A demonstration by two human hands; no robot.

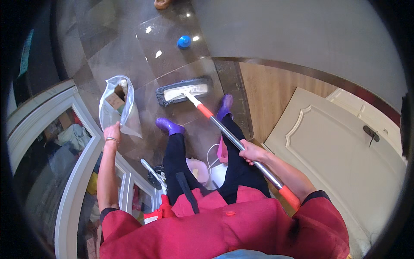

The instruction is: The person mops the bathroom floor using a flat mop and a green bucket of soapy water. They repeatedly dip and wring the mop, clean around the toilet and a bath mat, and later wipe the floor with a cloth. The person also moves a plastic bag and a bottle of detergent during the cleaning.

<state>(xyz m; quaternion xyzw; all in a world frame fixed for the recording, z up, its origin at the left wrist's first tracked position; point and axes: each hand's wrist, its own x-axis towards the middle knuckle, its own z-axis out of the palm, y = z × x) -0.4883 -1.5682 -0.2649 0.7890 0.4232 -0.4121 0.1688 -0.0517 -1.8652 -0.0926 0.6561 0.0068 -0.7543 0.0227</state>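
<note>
My left hand (112, 132) grips the rim of a translucent plastic bag (106, 116), whose mouth gapes upward. A piece of cardboard (114, 101) and other scraps show inside it. My right hand (252, 151) is wrapped around the metal pole (226, 131) of a flat mop, which has orange sections and slants from under my right arm down to the floor. The mop's white plate (186, 92) with its dark grey fringed pad (163, 97) lies flat on the tiles, ahead of my purple boots (169, 125).
Glass-fronted white cabinet doors (68, 181) line the left side. A cream panelled door (326, 136) stands at right, beside a grey wall (291, 29). On the wet-looking tiled floor (119, 51) sits a blue object (184, 42). Behind my legs are a pink container (198, 170) and a pink item (222, 151).
</note>
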